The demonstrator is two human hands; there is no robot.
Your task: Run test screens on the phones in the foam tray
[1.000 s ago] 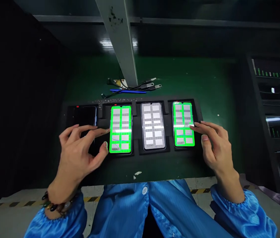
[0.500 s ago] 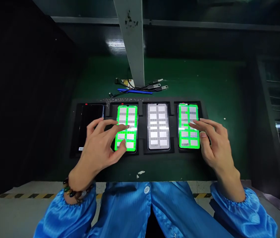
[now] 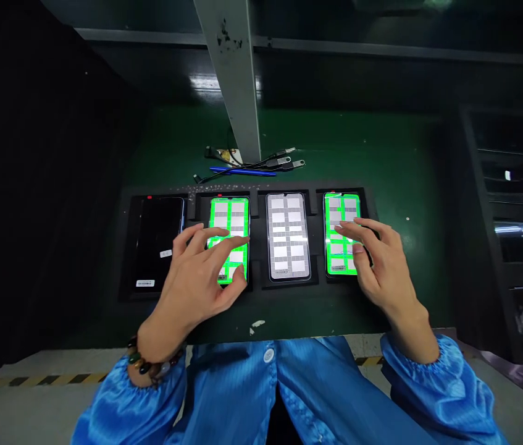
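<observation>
Several phones lie in a row in a black fixture tray [image 3: 261, 295] on the green bench. The far-left phone [image 3: 159, 241] has a dark screen. My left hand [image 3: 200, 272] rests with spread fingers on the second phone [image 3: 230, 217], whose screen shows a green grid. The third phone [image 3: 288, 235] shows a white and grey grid, untouched. My right hand [image 3: 376, 259] has its fingertips on the fourth phone [image 3: 339, 216], also green. Neither hand grips anything.
A grey slanted post [image 3: 233, 74] rises behind the tray. Black cables with plugs [image 3: 265, 163] and a blue pen [image 3: 238, 172] lie beyond the phones. Dark shelving [image 3: 511, 210] stands at the right. A yellow-black striped edge [image 3: 34, 378] runs along the bench front.
My left hand has slid right from beside the dark phone onto the second phone. My right hand has shifted left over the fourth phone's screen. More green lines show on that screen.
</observation>
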